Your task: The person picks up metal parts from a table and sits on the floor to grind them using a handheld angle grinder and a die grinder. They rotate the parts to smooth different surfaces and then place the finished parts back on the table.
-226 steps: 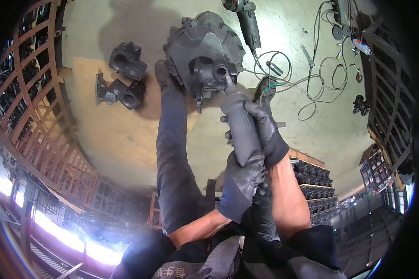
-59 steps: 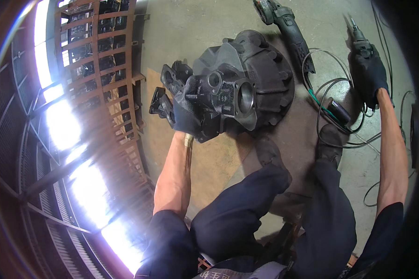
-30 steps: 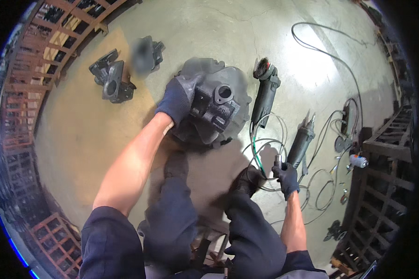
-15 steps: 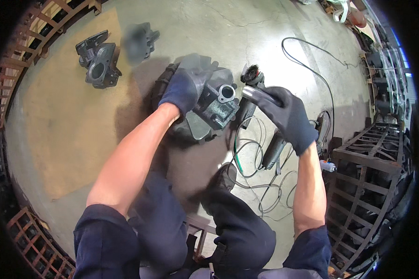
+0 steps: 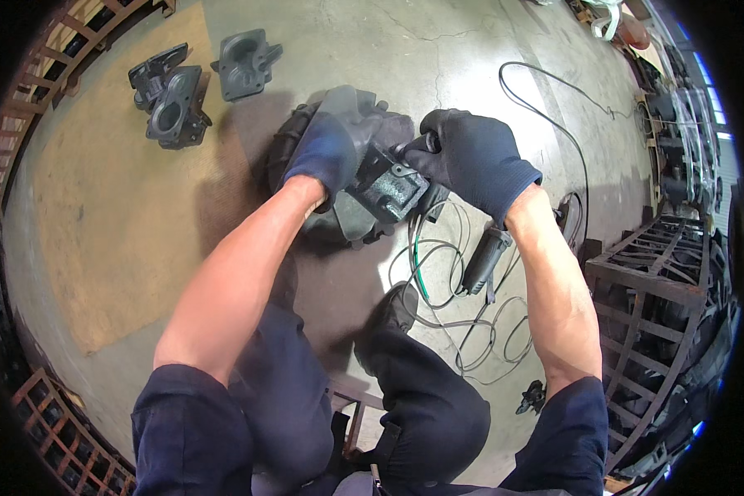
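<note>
My left hand (image 5: 332, 153), in a dark glove, is closed over a dark cast-metal part (image 5: 393, 188) and holds it tilted. Beneath the part is a dark, rounded support (image 5: 326, 223), partly covered by my hand and the part. My right hand (image 5: 478, 159), also gloved, is closed around a short silver-tipped hand tool. Only a little of the tool shows between the fingers, at the part's round flanged opening. The hand hides that opening, so I cannot tell whether the tip is inside it.
More dark castings (image 5: 174, 107) lie at the far left, with another one (image 5: 245, 64) beside them. A black-handled power tool (image 5: 486, 260) and looped cables (image 5: 463, 318) are on the floor at right. A metal cage container (image 5: 649, 285) stands along the right side.
My right hand has moved left, bringing the silver-tipped tool from beside the casting to its round opening. My left hand keeps its grip in nearly the same place.
</note>
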A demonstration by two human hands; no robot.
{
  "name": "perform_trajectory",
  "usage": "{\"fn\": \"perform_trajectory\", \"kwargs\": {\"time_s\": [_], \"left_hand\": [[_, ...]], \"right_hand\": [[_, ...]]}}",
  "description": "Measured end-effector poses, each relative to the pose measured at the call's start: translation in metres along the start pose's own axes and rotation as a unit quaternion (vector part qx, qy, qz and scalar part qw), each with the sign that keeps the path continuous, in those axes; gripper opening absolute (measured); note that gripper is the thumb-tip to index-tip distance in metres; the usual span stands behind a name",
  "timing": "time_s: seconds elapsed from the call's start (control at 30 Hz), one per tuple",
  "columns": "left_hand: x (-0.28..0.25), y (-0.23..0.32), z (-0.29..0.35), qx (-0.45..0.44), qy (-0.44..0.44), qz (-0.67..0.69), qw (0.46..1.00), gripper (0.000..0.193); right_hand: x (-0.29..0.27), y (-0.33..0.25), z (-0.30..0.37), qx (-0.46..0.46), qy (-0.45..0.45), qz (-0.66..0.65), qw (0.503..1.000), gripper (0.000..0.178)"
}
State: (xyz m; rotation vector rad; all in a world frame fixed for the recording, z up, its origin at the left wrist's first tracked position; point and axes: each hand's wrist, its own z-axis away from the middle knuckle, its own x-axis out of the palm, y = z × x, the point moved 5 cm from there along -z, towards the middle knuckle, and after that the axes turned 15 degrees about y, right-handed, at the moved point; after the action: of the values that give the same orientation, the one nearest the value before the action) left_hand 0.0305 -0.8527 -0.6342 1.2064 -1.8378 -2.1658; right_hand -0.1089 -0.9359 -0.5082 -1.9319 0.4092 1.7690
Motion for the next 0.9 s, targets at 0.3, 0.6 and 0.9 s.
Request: {"fn": "perform_trajectory", "kwargs": {"time_s": [0.3,0.6,0.9], "left_hand": [[-0.002,0.007,0.002,-0.004,-0.024,0.03,0.999,0.029],[-0.004,0.012,0.004,-0.089,-0.033,0.005,0.995,0.034],[0.006,0.001,0.0,0.093,-0.041,-0.144,0.984,0.034]], "right_hand": [[0.015,-0.007,0.01,0.0,0.047,0.002,0.999,0.039],[0.021,0.006,0.026,-0.002,0.095,-0.092,0.991,0.046],[0.016,0.006,0.03,-0.029,0.143,-0.1,0.984,0.038]]}}
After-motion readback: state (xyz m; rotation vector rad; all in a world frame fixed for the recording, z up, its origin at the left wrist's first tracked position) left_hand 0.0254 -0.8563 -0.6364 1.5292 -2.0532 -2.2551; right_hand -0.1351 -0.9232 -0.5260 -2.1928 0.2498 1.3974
